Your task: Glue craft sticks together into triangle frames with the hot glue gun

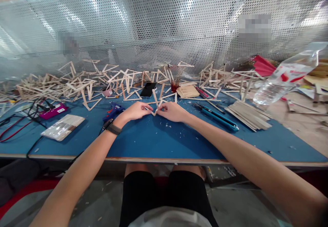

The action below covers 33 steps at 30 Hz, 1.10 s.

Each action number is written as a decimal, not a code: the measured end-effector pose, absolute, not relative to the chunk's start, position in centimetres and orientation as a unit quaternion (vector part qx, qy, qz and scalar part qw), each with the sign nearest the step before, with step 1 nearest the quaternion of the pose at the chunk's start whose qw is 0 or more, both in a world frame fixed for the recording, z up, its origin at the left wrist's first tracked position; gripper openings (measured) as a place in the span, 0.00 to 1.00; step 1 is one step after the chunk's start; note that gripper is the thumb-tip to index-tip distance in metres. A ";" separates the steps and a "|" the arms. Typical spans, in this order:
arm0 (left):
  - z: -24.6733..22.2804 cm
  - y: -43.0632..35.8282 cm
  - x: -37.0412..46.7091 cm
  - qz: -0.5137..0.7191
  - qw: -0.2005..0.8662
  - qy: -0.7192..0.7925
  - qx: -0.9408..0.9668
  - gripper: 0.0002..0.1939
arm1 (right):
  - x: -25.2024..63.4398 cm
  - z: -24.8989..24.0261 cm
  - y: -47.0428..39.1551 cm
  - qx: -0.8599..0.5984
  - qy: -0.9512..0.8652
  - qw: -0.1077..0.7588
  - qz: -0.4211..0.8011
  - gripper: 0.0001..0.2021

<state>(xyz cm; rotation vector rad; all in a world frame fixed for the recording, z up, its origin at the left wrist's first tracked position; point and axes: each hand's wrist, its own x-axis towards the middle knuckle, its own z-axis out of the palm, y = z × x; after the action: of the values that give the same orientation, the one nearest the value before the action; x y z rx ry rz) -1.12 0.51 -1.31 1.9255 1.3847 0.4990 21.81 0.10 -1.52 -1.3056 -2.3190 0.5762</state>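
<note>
Above the middle of the blue table (153,141), both hands meet at a small frame of joined wooden craft sticks (155,98). My left hand (139,110) pinches its lower left side, thumb and fingers closed. From the other side my right hand (172,111) pinches the frame near its lower corner. One stick stands up between the hands, and part of the frame is hidden by the fingers. A blue glue gun (114,111) lies just beyond my left wrist. To the right of my right hand rests a blue utility knife (217,117).
Many stick frames (58,85) pile up along the perforated metal panel (164,25). A phone (148,89) lies behind my hands. Loose sticks (247,114) and a plastic bottle (284,76) are at right. A plastic packet (63,127) and purple power strip (53,110) lie left.
</note>
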 end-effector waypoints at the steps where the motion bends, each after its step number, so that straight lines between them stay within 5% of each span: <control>1: -1.3 0.5 -1.1 0.193 0.353 0.539 0.740 0.18 | 21.8 -1.5 0.1 -0.472 -0.833 0.206 0.204 0.12; 33: -1.4 0.5 -0.8 0.202 0.349 0.564 0.721 0.18 | 21.6 -2.2 0.3 -0.487 -0.828 0.209 0.182 0.13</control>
<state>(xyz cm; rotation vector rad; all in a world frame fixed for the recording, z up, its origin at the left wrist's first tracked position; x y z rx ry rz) -0.76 0.51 -1.44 1.8679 1.4603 0.5242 21.56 0.32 -2.18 -1.3555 -2.3034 0.5056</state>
